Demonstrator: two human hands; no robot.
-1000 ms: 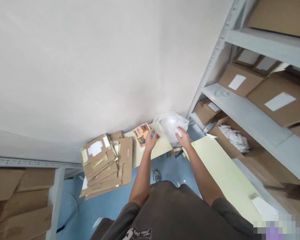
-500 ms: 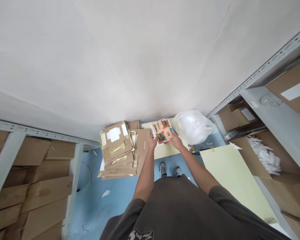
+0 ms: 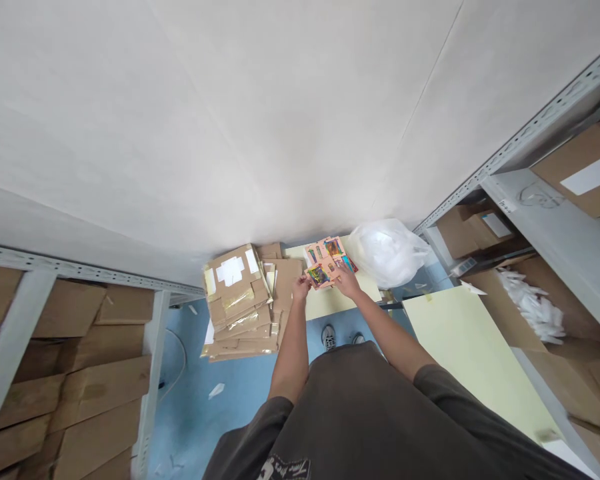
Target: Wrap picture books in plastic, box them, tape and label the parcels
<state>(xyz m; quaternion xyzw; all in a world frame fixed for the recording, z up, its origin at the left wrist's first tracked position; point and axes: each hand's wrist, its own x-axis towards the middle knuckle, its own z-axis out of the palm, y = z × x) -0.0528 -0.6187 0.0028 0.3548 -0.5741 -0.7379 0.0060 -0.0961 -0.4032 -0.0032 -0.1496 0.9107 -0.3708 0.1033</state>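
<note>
A pink printed card with dark, colourful pictures (image 3: 320, 275) is held between my hands over the pale yellow table (image 3: 313, 308). My left hand (image 3: 301, 287) is closed on its left edge, fingers pinched together. At its right side, my right hand (image 3: 347, 280) is closed on it, with the fingertips partly hidden. Just beyond lie more pink printed cards (image 3: 333, 247) of a similar look, overlapping one another. What exactly these cards are is too small to tell.
Flattened cardboard boxes (image 3: 237, 293) are stacked on the left. A white plastic bag (image 3: 389, 253) stands on the right of the table. Shelves with cartons (image 3: 97, 393) flank me; a pale board (image 3: 473, 353) and an open carton of white items (image 3: 530, 307) are on the right.
The held card has shifted slightly left and toward me, apart from the cards behind it. My left hand has moved a little left; my right hand reaches further over the card.
</note>
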